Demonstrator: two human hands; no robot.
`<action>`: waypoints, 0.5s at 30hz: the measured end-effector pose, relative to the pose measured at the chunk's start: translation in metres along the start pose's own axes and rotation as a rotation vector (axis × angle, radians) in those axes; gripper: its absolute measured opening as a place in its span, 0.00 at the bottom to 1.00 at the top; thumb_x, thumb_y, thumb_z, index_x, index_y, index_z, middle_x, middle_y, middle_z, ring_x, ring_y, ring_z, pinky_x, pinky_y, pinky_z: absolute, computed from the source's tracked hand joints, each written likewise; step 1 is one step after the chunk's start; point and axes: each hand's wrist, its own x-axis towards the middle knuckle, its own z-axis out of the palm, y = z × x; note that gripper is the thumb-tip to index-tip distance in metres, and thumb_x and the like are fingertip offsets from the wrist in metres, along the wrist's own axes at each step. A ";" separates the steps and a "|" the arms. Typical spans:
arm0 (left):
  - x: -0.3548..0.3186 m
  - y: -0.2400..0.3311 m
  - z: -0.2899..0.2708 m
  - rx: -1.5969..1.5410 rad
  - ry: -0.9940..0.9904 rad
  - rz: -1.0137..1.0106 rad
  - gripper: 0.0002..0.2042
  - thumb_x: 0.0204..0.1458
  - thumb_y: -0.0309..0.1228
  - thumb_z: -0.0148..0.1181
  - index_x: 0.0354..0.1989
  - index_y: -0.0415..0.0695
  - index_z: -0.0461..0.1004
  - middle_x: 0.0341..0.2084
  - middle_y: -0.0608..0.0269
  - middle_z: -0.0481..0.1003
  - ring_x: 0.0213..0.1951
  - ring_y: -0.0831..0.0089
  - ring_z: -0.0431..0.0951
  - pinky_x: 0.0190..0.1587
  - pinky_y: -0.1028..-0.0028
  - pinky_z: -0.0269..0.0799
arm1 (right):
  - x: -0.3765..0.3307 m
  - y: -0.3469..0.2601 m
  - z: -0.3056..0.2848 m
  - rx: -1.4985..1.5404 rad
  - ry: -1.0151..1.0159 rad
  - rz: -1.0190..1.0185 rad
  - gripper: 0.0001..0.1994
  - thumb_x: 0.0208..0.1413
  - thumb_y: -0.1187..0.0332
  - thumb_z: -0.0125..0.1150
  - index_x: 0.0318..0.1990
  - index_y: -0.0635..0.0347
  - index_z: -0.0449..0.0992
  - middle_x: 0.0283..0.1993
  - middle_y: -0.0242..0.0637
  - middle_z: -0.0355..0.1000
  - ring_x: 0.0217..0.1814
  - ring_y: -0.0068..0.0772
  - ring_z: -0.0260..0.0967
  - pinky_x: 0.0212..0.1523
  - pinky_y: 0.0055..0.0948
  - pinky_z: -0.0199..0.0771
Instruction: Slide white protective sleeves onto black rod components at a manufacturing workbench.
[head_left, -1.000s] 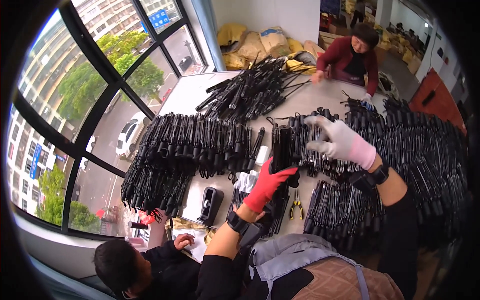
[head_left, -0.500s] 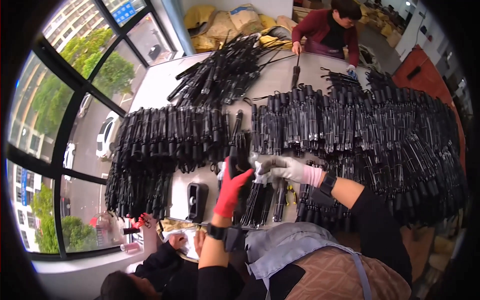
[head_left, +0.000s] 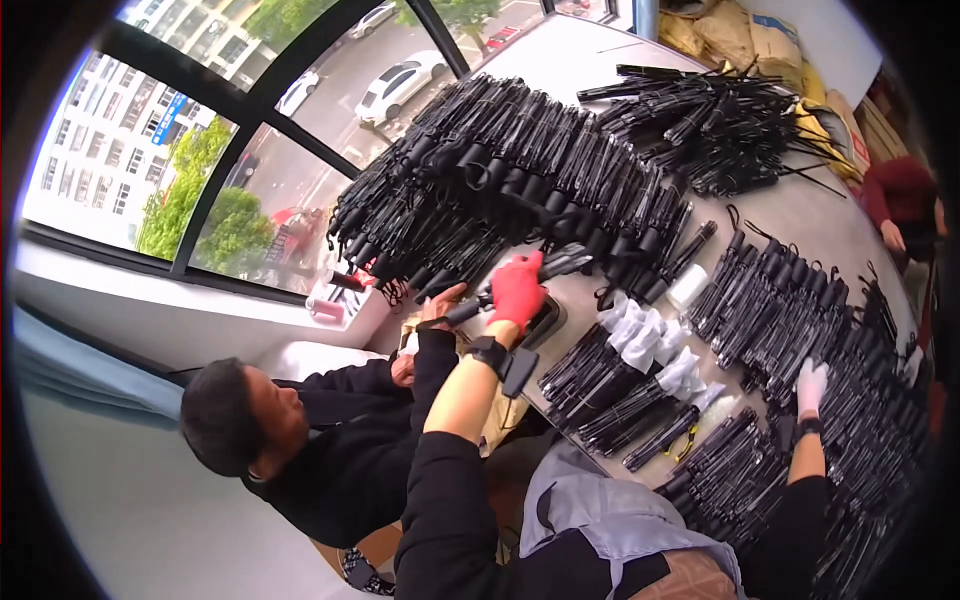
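Observation:
My left hand [head_left: 518, 290], in a red glove, is closed around a black folding umbrella frame [head_left: 465, 313]. The frame slants down toward a seated co-worker, whose hand [head_left: 440, 302] is close to its handle end; contact between them is unclear. On the right, my right hand [head_left: 812, 385], in a white glove with a pink cuff, rests over a dense row of black umbrella frames [head_left: 765, 300]. Its fingertips blend into the dark frames, so their grip is hidden. Nearer me lie several frames with white plastic wrapping [head_left: 655, 345] around their ends.
A long stack of umbrella frames [head_left: 530, 150] runs along the window side, with a loose heap [head_left: 710, 125] beyond. A black holder [head_left: 545, 325] stands by my left hand. Yellow-handled pliers [head_left: 686, 443] and a white roll [head_left: 687, 288] lie on the table. Another person [head_left: 900, 205] is at far right.
The view has swung left. My hands, close together before, have parted: the left moved toward the seated co-worker with an umbrella frame, the right out over the right-hand row.

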 end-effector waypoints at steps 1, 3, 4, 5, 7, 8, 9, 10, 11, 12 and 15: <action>0.010 -0.023 0.002 0.090 0.012 -0.041 0.24 0.36 0.33 0.69 0.47 0.51 0.73 0.38 0.55 0.75 0.41 0.53 0.77 0.40 0.58 0.72 | 0.008 0.007 -0.007 -0.138 0.053 -0.040 0.20 0.59 0.56 0.52 0.46 0.68 0.69 0.39 0.52 0.75 0.43 0.49 0.73 0.45 0.43 0.70; 0.031 -0.066 0.011 0.233 0.020 -0.103 0.17 0.41 0.30 0.63 0.43 0.53 0.74 0.36 0.56 0.76 0.40 0.55 0.78 0.39 0.59 0.71 | 0.015 0.021 -0.019 -0.281 0.114 -0.074 0.21 0.61 0.55 0.50 0.47 0.69 0.69 0.41 0.58 0.74 0.46 0.52 0.73 0.46 0.44 0.70; 0.040 -0.083 0.011 0.288 0.021 -0.127 0.17 0.42 0.30 0.61 0.44 0.54 0.74 0.36 0.57 0.76 0.41 0.56 0.78 0.39 0.59 0.71 | 0.015 0.025 -0.026 -0.243 0.113 -0.116 0.22 0.62 0.55 0.49 0.48 0.70 0.69 0.42 0.57 0.74 0.47 0.52 0.73 0.47 0.43 0.69; 0.049 -0.091 0.007 0.281 0.019 -0.118 0.17 0.42 0.30 0.61 0.44 0.54 0.74 0.36 0.57 0.76 0.41 0.56 0.78 0.39 0.59 0.71 | 0.014 0.031 -0.037 -0.207 0.117 -0.153 0.23 0.63 0.55 0.48 0.49 0.71 0.70 0.42 0.57 0.74 0.47 0.51 0.73 0.48 0.43 0.69; 0.062 -0.107 0.002 0.322 0.007 -0.151 0.15 0.44 0.30 0.59 0.43 0.54 0.75 0.37 0.57 0.76 0.42 0.57 0.78 0.44 0.58 0.70 | 0.009 0.036 -0.057 -0.173 0.125 -0.188 0.23 0.63 0.55 0.47 0.49 0.72 0.70 0.43 0.56 0.74 0.48 0.51 0.72 0.48 0.42 0.69; 0.064 -0.119 -0.002 0.323 0.010 -0.156 0.15 0.44 0.30 0.59 0.43 0.54 0.75 0.37 0.57 0.76 0.42 0.57 0.78 0.44 0.58 0.70 | 0.001 0.030 -0.063 -0.084 0.105 -0.153 0.23 0.64 0.55 0.47 0.50 0.72 0.69 0.44 0.55 0.74 0.48 0.49 0.72 0.49 0.41 0.69; 0.065 -0.129 -0.004 0.364 0.060 -0.150 0.14 0.44 0.30 0.58 0.43 0.53 0.75 0.37 0.57 0.76 0.42 0.57 0.78 0.46 0.57 0.69 | -0.008 0.024 -0.069 0.006 0.084 -0.118 0.23 0.64 0.55 0.46 0.51 0.72 0.69 0.45 0.54 0.74 0.49 0.48 0.72 0.50 0.39 0.68; 0.073 -0.135 -0.006 0.396 0.114 -0.131 0.14 0.45 0.30 0.58 0.43 0.52 0.75 0.37 0.57 0.76 0.42 0.57 0.77 0.48 0.57 0.67 | -0.015 0.022 -0.076 0.097 0.078 -0.079 0.23 0.65 0.56 0.46 0.52 0.72 0.69 0.46 0.53 0.74 0.50 0.47 0.72 0.51 0.38 0.68; 0.077 -0.141 -0.009 0.428 0.169 -0.113 0.14 0.45 0.30 0.58 0.43 0.51 0.75 0.37 0.57 0.76 0.43 0.57 0.77 0.50 0.56 0.66 | -0.015 0.031 -0.079 0.101 0.090 -0.081 0.23 0.65 0.56 0.46 0.52 0.72 0.69 0.46 0.53 0.74 0.50 0.47 0.72 0.51 0.38 0.68; 0.079 -0.148 -0.013 0.421 0.179 -0.107 0.14 0.45 0.30 0.58 0.43 0.51 0.75 0.37 0.57 0.76 0.43 0.57 0.77 0.50 0.56 0.66 | -0.016 0.041 -0.081 0.071 0.157 -0.178 0.24 0.65 0.56 0.46 0.53 0.72 0.69 0.47 0.52 0.74 0.50 0.45 0.72 0.52 0.36 0.68; 0.079 -0.145 -0.003 0.610 0.592 -0.064 0.14 0.46 0.30 0.58 0.44 0.47 0.73 0.37 0.56 0.76 0.44 0.57 0.77 0.52 0.54 0.64 | -0.027 0.059 -0.109 0.067 0.224 -0.362 0.24 0.64 0.57 0.49 0.55 0.71 0.69 0.50 0.49 0.74 0.52 0.40 0.70 0.55 0.32 0.66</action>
